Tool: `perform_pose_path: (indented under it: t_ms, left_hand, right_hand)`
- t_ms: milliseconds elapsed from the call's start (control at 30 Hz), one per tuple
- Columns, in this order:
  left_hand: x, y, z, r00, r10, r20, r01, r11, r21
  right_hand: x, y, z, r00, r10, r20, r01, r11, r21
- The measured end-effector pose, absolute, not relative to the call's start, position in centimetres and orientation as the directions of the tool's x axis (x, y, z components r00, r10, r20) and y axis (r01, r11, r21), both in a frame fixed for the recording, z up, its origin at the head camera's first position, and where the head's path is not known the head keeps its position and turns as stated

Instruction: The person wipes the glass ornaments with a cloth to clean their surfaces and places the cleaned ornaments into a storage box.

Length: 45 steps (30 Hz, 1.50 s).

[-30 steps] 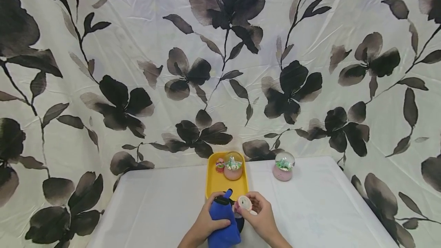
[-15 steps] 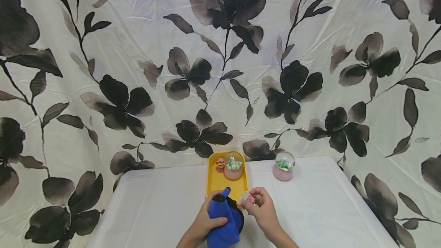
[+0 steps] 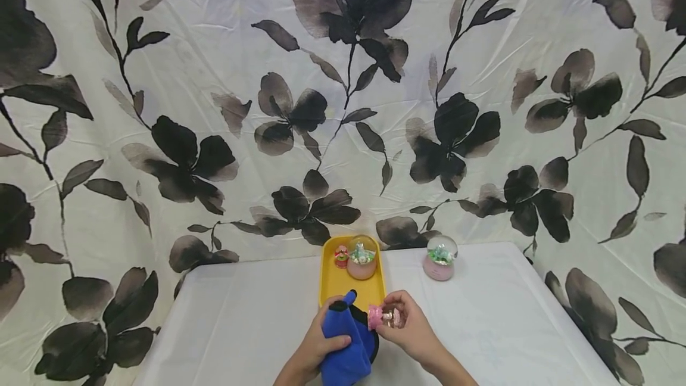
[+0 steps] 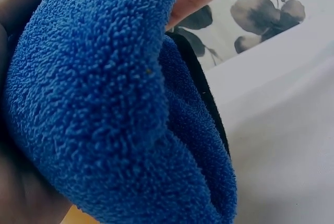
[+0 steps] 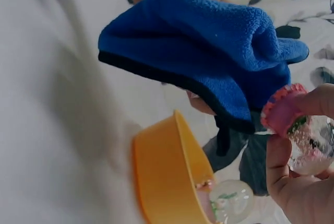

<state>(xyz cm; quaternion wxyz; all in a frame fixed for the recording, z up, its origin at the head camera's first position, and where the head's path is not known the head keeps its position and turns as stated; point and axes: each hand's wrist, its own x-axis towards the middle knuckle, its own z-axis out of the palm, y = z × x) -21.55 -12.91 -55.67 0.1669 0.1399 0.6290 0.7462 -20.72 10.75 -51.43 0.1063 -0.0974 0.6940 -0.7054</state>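
My left hand (image 3: 313, 347) grips a bunched blue cloth (image 3: 345, 356) with black edging, which fills much of the left wrist view. To its right, my right hand (image 3: 415, 335) holds a small snow globe (image 3: 378, 317) between thumb and fingers. The globe lies on its side, its pink base towards the cloth and its clear dome towards my palm. In the right wrist view, the scalloped pink base (image 5: 284, 110) shows close to the cloth's edge; I cannot tell whether they touch.
Beyond the hands lies a yellow tray (image 3: 331, 288). A larger pink-based snow globe (image 3: 361, 265) and a small red-and-pink figure (image 3: 341, 257) stand at its far end. Another pink-based snow globe (image 3: 440, 262) stands on the white table (image 3: 498, 314), right of the tray.
The right hand has turned the small snow globe from base facing the camera to lying sideways and drawn it slightly away from the cloth. The left hand keeps its grip, almost unmoved.
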Motion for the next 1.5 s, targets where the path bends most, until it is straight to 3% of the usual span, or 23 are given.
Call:
perform_pose_path:
  t_ms: [267,433,533,700,833,967,1067,1167,1267,1367,1500]
  left_hand:
    - [-21.5,-12.9,-55.2,-0.881,0.474,0.004,-0.112,-0.217,0.97]
    - [-21.5,-12.4,-54.9,-0.847,0.53,0.039,-0.121,-0.263,0.957]
    - [-21.3,-12.0,-54.7,-0.839,0.545,-0.003,-0.136,-0.203,0.97]
    - [-21.2,-11.5,-55.0,-0.858,0.505,-0.088,-0.088,0.024,0.996]
    - [-21.0,-11.1,-55.3,-0.895,0.441,-0.069,-0.017,0.12,0.993]
    - [-20.5,-10.3,-55.5,-0.957,0.29,-0.015,0.039,0.18,0.983]
    - [-20.0,-9.8,-55.6,-0.992,0.122,0.013,0.057,0.363,0.93]
    - [-19.6,-9.3,-55.5,-0.993,-0.002,0.116,0.096,0.551,0.829]
    - [-19.5,-9.2,-55.2,-0.958,-0.051,0.281,0.176,0.667,0.724]
    - [-19.6,-9.3,-55.0,-0.934,-0.057,0.353,0.213,0.707,0.675]
    - [-19.7,-9.7,-54.9,-0.962,-0.039,0.269,0.203,0.554,0.807]
  right_hand:
    - [-20.5,9.9,-51.6,-0.952,-0.284,0.112,-0.107,-0.034,-0.994]
    - [-20.1,8.6,-51.7,-0.94,-0.231,0.251,-0.271,0.055,-0.961]
    - [-19.8,7.7,-51.4,-0.919,-0.202,0.338,-0.367,0.131,-0.921]
    - [-19.1,7.0,-50.3,-0.875,-0.178,0.45,-0.478,0.177,-0.86]
    - [-19.1,6.8,-50.9,-0.907,-0.141,0.397,-0.414,0.125,-0.902]
    - [-19.5,6.3,-52.9,-0.956,-0.077,0.283,-0.286,0.041,-0.957]
    - [-19.5,5.8,-54.1,-0.973,-0.008,0.23,-0.229,-0.016,-0.973]
    - [-19.1,5.4,-54.4,-0.976,0.065,0.21,-0.214,-0.058,-0.975]
    - [-19.0,5.0,-54.2,-0.969,0.121,0.217,-0.227,-0.083,-0.97]
    - [-18.9,4.5,-53.9,-0.965,0.17,0.202,-0.219,-0.091,-0.971]
    - [-18.6,3.8,-54.0,-0.962,0.219,0.16,-0.187,-0.109,-0.976]
